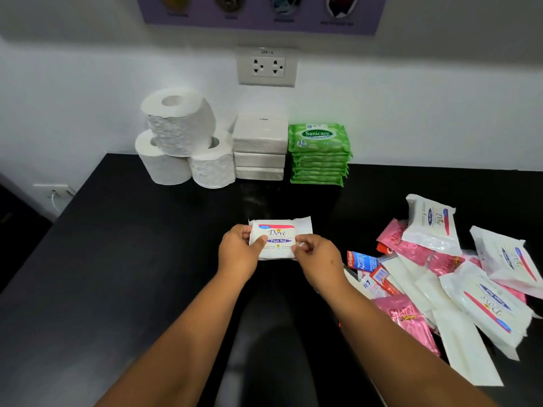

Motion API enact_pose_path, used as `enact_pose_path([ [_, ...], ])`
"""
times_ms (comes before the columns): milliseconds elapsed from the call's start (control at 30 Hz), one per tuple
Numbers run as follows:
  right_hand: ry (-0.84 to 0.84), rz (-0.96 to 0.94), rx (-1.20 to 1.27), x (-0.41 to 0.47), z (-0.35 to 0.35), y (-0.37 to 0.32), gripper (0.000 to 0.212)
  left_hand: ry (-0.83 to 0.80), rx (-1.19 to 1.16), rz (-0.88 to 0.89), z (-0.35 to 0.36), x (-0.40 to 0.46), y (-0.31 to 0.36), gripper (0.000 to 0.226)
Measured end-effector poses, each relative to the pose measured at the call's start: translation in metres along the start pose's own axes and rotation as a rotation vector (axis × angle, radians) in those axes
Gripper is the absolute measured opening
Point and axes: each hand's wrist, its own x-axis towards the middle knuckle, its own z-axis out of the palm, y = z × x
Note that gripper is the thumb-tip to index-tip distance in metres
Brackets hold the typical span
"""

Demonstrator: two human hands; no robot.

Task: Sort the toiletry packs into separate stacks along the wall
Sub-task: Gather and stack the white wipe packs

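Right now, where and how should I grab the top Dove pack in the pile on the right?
Pinch the top Dove pack by its long side edges, coming from above. It lies flat but tilted on the pile, with its crimped end seals floppy.

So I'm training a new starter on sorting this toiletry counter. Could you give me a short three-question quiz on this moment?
1. True or false: the Dove pack is held by the left hand and the right hand together.
2. Which stack stands furthest right along the wall? A) toilet rolls B) white tissue packs C) green Sanicare packs
3. Fill in: the unsorted pile lies on the person's ____ side of the black counter.

Key: 1 true. 2 C. 3 right.
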Motion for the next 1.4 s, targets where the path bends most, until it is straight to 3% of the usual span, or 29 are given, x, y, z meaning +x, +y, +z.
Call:
enact_pose_path([
  [367,-0.165,-0.037,-0.018,0.007,-0.028,0.004,0.036,0.172,0.473,0.206,0.012,-0.014,0.029,0.037],
  [700,-0.132,-0.105,-0.017,0.028,-0.155,0.042,0.027,0.022,0.395,0.338,0.128,-0.037,0.100,0.026],
  [867,-0.118,-0.119,-0.309,0.052,-0.253,0.085,0.031,-0.108,0.401,0.364,0.202,-0.053,0.129,0.032],
  [1100,-0.086,0.139,-0.705,0.077,-0.351,0.141,0.054,-0.189,0.436,0.325,0.280,-0.058,0.157,0.039],
  [1200,-0.093,0.297,-0.750,0.075,-0.363,0.158,0.055,-0.158,0.577,0.277,0.300,-0.057,0.162,0.048],
  [1400,-0.146,0.406,-0.706,0.071,-0.354,0.182,0.055,-0.187,0.828,0.118,0.320,-0.057,0.168,0.067],
])
